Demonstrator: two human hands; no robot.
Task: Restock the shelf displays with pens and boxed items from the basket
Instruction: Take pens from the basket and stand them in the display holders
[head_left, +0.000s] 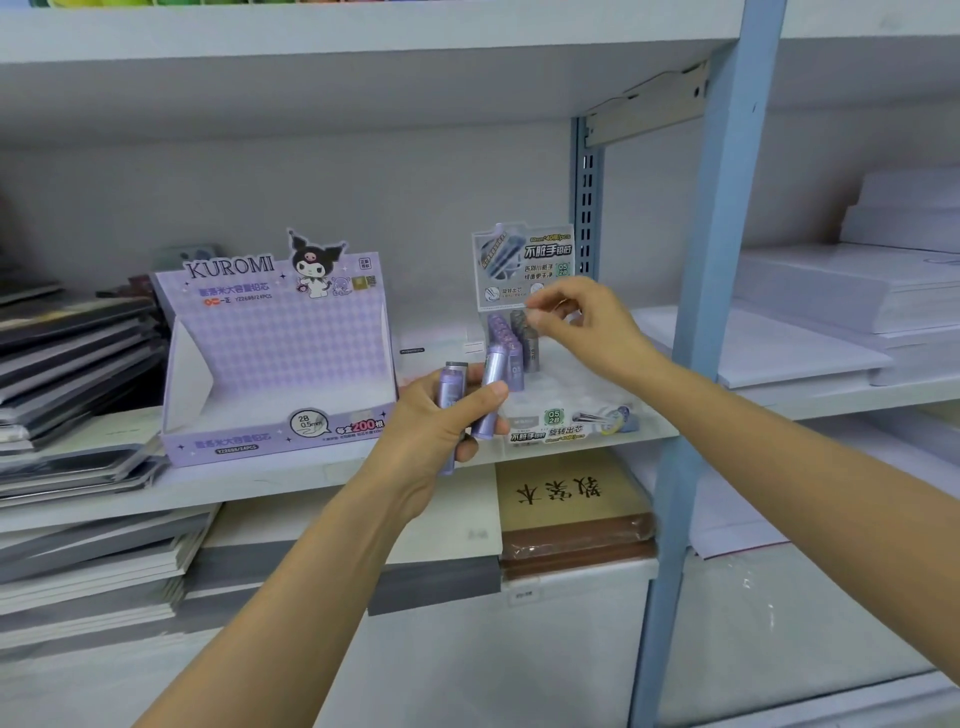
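My left hand (441, 421) is shut on two purple lead tubes (488, 395), held upright in front of the shelf edge. My right hand (576, 322) hovers over the clear display tray (571, 415), fingertips pinched together just above several purple and grey tubes (511, 338) that stand in the tray's back rows. Whether anything is pinched between the fingers is unclear. The tray's printed backing card (522, 265) rises behind the tubes. To the left stands an empty lilac Kuromi display box (275, 353). No basket is in view.
Dark notebooks (72, 364) are stacked at the left of the white shelf (260, 483). A blue upright post (717, 312) stands right of the tray. White paper stacks (841, 312) lie beyond it. A brown booklet pack (571, 504) and more notebooks lie on the shelf below.
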